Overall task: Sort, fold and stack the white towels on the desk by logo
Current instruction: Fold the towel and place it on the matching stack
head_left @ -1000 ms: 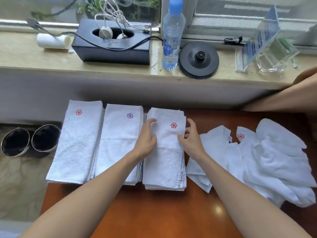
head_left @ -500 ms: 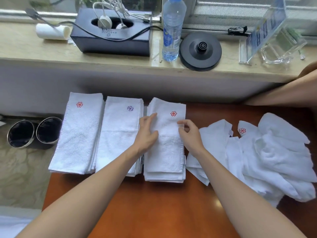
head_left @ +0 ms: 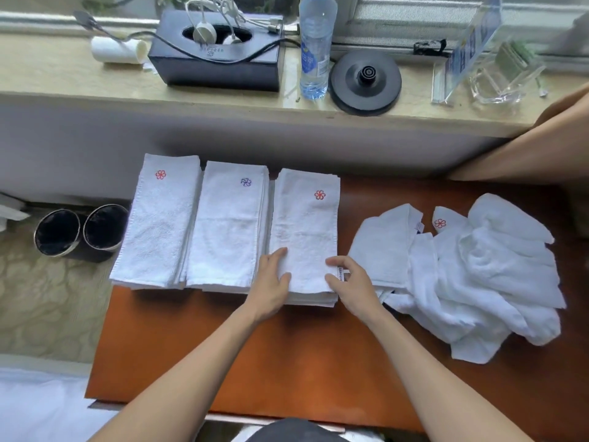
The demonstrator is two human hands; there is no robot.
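Three stacks of folded white towels lie side by side on the brown desk (head_left: 287,352). The left stack (head_left: 159,224) shows a red logo, the middle stack (head_left: 228,231) a purple logo, the right stack (head_left: 306,231) a red logo. My left hand (head_left: 271,282) rests flat on the near left edge of the right stack. My right hand (head_left: 349,279) touches its near right edge by the label, fingers relaxed. A heap of unfolded white towels (head_left: 471,269) lies to the right, one red logo showing.
Two dark round bins (head_left: 81,231) stand on the floor left of the desk. On the window ledge sit a black tissue box (head_left: 220,55), a water bottle (head_left: 315,49), a black kettle base (head_left: 365,81) and clear acrylic holders (head_left: 490,65). Another person's arm (head_left: 526,151) reaches in at far right.
Both hands have slid from the far half of the right stack, near the logo, down to its near end. The towel lies flatter.
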